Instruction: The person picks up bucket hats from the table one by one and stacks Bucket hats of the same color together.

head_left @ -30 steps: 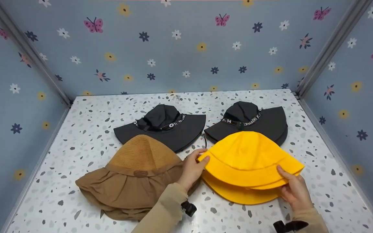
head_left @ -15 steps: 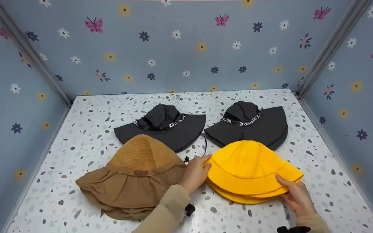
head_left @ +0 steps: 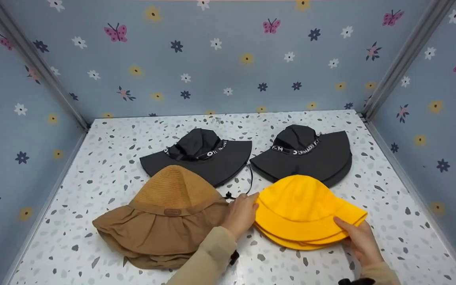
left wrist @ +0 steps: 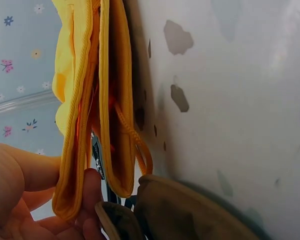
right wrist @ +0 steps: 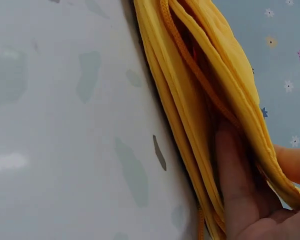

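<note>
My left hand (head_left: 242,215) pinches the left brim edge of a yellow bucket hat (head_left: 301,206), thumb on one side and fingers on the other. At the hat's right brim my right hand (head_left: 361,242) grips too, its thumb on top and fingers tucked beneath. Directly under it lies a second yellow hat (head_left: 285,242), mostly covered, with its brim showing along the front. In the left wrist view a gap separates the held brim (left wrist: 72,170) from the lower brim (left wrist: 121,100). An orange cord (right wrist: 195,67) hangs between the layers in the right wrist view.
Left of the yellow hats sits a brown hat (head_left: 164,233) with a woven crown, close by my left hand. Two black wide-brimmed hats (head_left: 228,158) lie behind, the right one (head_left: 319,156) touching the yellow crown in this view. Flowered walls (head_left: 228,59) enclose the speckled table (head_left: 394,221).
Both hands have lowered the upper yellow hat toward me and down over the lower one, whose visible strip has narrowed. The brown and black hats stay put.
</note>
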Demonstrator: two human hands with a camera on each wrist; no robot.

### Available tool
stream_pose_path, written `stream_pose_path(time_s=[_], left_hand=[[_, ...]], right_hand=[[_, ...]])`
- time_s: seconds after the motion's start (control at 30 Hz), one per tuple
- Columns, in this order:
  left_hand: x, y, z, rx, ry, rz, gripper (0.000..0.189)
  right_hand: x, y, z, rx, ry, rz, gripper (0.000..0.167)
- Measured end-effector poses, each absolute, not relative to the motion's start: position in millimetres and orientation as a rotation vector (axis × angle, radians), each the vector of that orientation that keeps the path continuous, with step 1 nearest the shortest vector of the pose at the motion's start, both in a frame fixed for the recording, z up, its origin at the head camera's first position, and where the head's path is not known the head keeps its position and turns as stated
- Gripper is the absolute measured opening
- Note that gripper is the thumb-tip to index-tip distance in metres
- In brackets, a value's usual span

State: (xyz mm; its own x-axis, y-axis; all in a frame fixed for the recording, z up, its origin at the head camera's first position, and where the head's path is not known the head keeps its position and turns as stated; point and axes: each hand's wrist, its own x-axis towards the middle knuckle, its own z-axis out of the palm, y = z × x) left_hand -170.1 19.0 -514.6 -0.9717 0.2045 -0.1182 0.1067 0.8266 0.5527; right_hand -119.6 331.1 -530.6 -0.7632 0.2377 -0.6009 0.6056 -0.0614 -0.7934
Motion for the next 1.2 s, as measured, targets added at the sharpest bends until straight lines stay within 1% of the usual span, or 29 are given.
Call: stream_pose_path(time_s=[0.33, 0.53, 0.6, 0.67, 0.77, 0.9, 1.0, 1.2], left_hand=[[-170.1, 20.6, -515.1, 0.280, 2.849, 0.775, 0.041], [-167.9, 20.3, -517.3, 0.331, 2.897, 0.700, 0.041], [-166.9, 20.7, -517.9, 0.354, 2.940, 0.643, 0.040], [-165.2, 21.6, -516.6, 0.376, 2.980, 0.588, 0.040], [-162.0, 25.0, -512.0, 0.405, 3.026, 0.540, 0.041], [-156.8, 33.5, -505.4, 0.473, 3.070, 0.493, 0.045], [-153.5, 42.7, -503.4, 0.524, 3.071, 0.475, 0.051], [-151.6, 61.9, -507.5, 0.594, 2.970, 0.423, 0.072]], right_hand=[[-114.8, 341.0, -530.7, 0.891, 2.143, -1.815, 0.108], [-113.7, 345.0, -528.0, 0.862, 2.294, -1.590, 0.120], [-113.9, 346.1, -524.7, 0.819, 2.367, -1.479, 0.120], [-114.3, 346.2, -519.4, 0.771, 2.463, -1.344, 0.116], [-115.3, 343.0, -509.7, 0.684, 2.605, -1.151, 0.105], [-118.4, 329.2, -498.1, 0.548, 2.718, -1.069, 0.094], [-121.5, 315.3, -494.8, 0.379, 2.797, -1.056, 0.093], [-135.1, 290.1, -503.0, -0.003, 2.903, -0.942, 0.098]])
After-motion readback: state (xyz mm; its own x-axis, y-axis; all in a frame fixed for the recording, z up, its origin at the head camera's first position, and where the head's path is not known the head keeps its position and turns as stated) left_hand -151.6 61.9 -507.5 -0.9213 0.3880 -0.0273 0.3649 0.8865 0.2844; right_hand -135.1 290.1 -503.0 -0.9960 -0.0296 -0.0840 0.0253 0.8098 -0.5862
